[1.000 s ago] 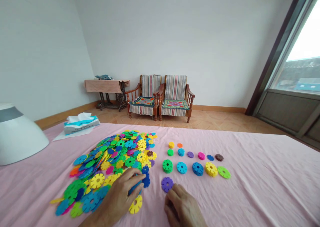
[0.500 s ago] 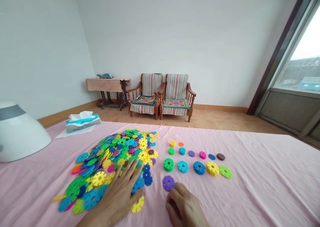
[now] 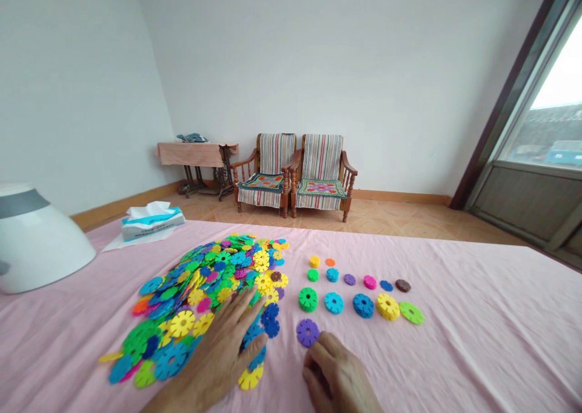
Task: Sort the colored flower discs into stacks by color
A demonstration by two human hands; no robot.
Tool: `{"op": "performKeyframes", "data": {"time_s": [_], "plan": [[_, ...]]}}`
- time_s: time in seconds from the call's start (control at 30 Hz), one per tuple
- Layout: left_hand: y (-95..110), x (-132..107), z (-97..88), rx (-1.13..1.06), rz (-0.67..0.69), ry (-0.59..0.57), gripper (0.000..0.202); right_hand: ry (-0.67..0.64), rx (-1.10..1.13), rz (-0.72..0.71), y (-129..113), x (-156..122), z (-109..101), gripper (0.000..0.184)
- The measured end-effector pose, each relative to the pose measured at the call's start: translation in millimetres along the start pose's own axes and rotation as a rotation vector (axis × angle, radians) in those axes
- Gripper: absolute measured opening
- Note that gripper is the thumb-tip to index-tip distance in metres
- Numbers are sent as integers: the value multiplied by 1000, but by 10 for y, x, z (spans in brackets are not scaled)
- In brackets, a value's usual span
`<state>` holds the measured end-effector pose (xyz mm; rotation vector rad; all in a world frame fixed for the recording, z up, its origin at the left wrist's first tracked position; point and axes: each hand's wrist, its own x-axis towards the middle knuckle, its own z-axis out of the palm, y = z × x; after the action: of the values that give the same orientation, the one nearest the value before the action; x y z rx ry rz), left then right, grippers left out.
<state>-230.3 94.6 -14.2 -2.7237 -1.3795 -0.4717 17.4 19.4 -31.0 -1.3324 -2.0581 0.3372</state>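
Observation:
My left hand (image 3: 222, 343) lies with fingers spread on a big heap of flat, notched plastic discs (image 3: 182, 324) in many colours. Dark blue discs (image 3: 271, 328) and a yellow disc (image 3: 251, 377) lie right beside its thumb side. My right hand (image 3: 336, 370) rests on the cloth, fingers curled under; whatever they hold, if anything, is hidden. Its index finger is at the edge of a large purple disc (image 3: 308, 333). Beyond it are rows of sorted discs, among them a green stack (image 3: 308, 299), a light blue disc (image 3: 334, 302), a blue stack (image 3: 363, 305) and a yellow stack (image 3: 388, 307).
A pink cloth (image 3: 477, 316) covers the table. At the back left stand a tissue box (image 3: 152, 222) and a white and grey rounded appliance (image 3: 45, 246). Small discs, such as a brown one (image 3: 402, 285), form the farther rows. Two wooden armchairs (image 3: 322, 170) stand beyond.
My left hand has shifted slightly over the heap, and some blue discs beside its thumb have moved and show more. My right hand stays by the purple disc.

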Motion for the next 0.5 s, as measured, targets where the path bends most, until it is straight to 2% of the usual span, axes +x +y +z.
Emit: {"op": "performKeyframes", "data": {"time_s": [0.1,0.3,0.4,0.5], "plan": [[-15,10,-37,-24,-42,26,57,-2,5,9,-14,-2,-4,15],[-187,-91,-199,36,-64,-182,68,18,-3,15,-80,-1,-51,15],[-253,-146,-220,72,-137,-191,69,24,8,44,-126,1,-85,14],[-194,-201,-190,74,-162,-181,72,24,31,95,-168,-2,-102,15]]}}
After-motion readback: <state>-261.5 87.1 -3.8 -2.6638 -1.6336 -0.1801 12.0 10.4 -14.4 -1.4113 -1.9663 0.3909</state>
